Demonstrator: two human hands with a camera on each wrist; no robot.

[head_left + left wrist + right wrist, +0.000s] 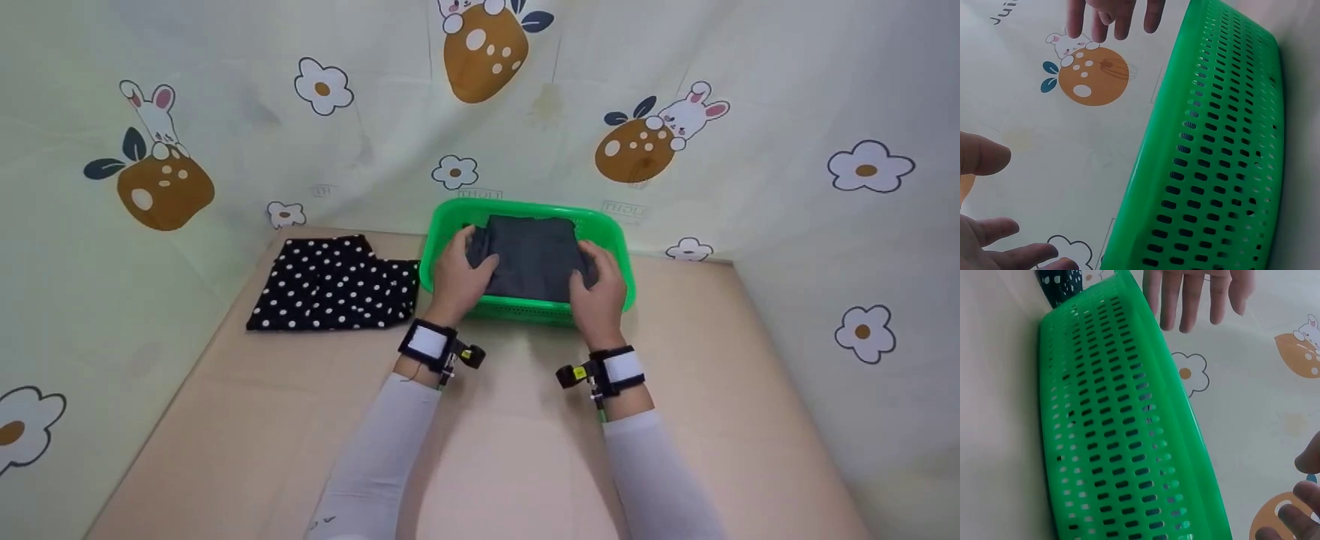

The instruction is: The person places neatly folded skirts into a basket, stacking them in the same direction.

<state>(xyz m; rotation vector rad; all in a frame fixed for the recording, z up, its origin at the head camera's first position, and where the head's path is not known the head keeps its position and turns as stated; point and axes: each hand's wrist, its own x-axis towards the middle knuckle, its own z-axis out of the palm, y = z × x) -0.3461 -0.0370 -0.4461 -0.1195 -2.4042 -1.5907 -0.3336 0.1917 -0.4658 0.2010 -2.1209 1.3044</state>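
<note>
A folded dark grey cloth (531, 259) lies in a green plastic basket (517, 311) at the back of the table. My left hand (459, 276) is at the cloth's left side, and my right hand (600, 289) is at its right side. Both wrist views show the fingers spread apart above the basket rim with no cloth between them. The left hand appears low in the left wrist view (988, 242), the right hand at the lower right of the right wrist view (1303, 512). Whether any fingertip touches the cloth is hard to tell.
A folded black cloth with white dots (334, 289) lies on the beige table (517, 450), just left of the basket. Behind the basket rises a pale curtain (390, 120) printed with rabbits and flowers, which also runs along both sides.
</note>
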